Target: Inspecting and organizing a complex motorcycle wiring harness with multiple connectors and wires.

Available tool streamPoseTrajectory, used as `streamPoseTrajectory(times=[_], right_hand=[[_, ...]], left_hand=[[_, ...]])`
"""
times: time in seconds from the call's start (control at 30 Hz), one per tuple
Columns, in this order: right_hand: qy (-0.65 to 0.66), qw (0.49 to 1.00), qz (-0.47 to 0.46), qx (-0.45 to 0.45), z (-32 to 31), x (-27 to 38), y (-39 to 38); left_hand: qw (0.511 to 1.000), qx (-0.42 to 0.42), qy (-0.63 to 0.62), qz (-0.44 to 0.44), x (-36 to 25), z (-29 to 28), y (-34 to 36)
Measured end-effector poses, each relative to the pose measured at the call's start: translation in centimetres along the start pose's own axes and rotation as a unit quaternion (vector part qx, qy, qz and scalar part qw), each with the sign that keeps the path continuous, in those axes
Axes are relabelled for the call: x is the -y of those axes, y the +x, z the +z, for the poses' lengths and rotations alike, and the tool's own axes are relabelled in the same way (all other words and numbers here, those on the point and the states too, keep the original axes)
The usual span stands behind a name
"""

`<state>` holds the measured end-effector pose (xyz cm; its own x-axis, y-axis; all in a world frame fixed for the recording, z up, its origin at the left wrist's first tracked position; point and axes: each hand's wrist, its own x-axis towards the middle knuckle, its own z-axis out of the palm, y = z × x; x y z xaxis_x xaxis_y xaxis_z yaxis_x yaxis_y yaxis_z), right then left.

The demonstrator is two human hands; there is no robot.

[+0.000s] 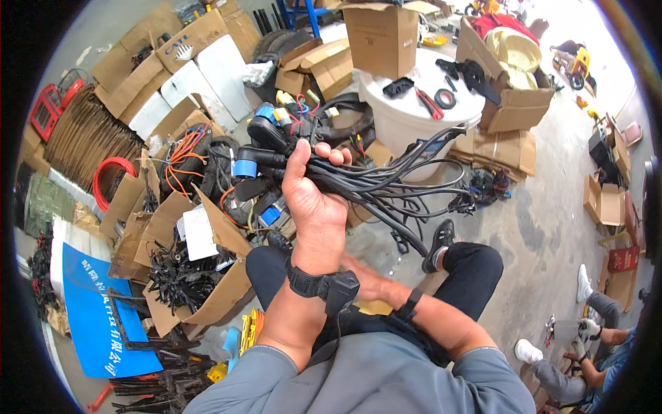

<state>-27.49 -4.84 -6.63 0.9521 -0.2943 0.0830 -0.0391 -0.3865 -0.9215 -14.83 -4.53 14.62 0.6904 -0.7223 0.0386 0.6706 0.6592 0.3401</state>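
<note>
Held up in front of me is a thick bundle of black cables (pixel 393 181), with my left hand (pixel 314 203) closed around it. Loose cable ends fan out to the right and droop. On the left of the fist, black plugs stick out, one with a blue band (pixel 245 165). Small white, yellow and red wire connectors (pixel 284 116) show at the far side of the bundle. Below the bundle, my right hand (pixel 367 280) is low over my lap, partly behind my left wrist. Its fingers are hidden, so any grip there cannot be seen.
An open carton (pixel 224 293) of black cable pieces stands at left, beside a blue sign (pixel 96 310). Ahead, a white drum (pixel 386 96) bears red-handled pliers (pixel 429 105), a tape roll (pixel 445 99) and a carton. Another person (pixel 593 359) sits at lower right.
</note>
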Motion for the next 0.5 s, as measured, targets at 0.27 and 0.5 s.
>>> streamPoseTrajectory(times=[0.27, 0.5], right_hand=[[-0.096, 0.964, -0.078, -0.237, -7.0, 8.2, 2.7], [-0.210, 0.904, -0.197, -0.315, -8.1, 5.8, 3.3]], left_hand=[[0.999, 0.003, 0.021, 0.042, -0.7, -1.1, -0.4], [0.997, -0.044, -0.025, 0.054, -0.8, -1.3, -0.4]])
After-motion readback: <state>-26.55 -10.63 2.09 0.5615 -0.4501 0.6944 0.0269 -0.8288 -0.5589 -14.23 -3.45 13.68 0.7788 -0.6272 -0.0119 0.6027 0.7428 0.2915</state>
